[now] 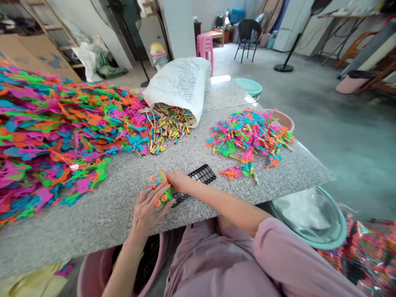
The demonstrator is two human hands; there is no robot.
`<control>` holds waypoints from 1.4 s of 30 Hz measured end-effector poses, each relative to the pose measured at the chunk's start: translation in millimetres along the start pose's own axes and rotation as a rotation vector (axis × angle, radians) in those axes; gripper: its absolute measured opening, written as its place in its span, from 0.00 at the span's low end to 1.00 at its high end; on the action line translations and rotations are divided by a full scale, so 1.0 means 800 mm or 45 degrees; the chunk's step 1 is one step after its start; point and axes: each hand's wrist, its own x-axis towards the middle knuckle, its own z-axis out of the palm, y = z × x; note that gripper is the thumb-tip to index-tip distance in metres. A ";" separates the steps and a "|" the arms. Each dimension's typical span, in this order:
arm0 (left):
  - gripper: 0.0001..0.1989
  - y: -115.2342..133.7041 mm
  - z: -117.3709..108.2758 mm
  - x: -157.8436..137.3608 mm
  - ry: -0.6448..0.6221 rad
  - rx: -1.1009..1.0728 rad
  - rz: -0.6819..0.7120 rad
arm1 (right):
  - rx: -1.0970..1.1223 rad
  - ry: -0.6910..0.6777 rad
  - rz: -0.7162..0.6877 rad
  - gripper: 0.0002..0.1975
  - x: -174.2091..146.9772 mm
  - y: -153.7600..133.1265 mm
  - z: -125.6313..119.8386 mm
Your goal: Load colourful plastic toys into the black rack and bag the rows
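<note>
My left hand is closed around a small bunch of bright plastic toy pieces, green, orange and blue. Against the upper end of that bunch, my right hand has its fingers pressed together; what they pinch is hidden. Beneath both hands lies a black plastic grid rack on the speckled stone table. To the right is a pile of coloured toy pieces, some with yellow tubes attached. A white sack lies on its side, spilling small yellow and red tubes.
A large heap of loose coloured plastic pieces covers the table's left side. Below the near edge stand a pink tub and, at right, a green basin holding clear bags. A pink basin and a turquoise basin stand beyond the right edge.
</note>
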 end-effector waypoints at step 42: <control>0.21 0.019 -0.010 0.002 -0.076 -0.136 -0.197 | 1.319 0.303 0.608 0.16 -0.106 0.035 -0.009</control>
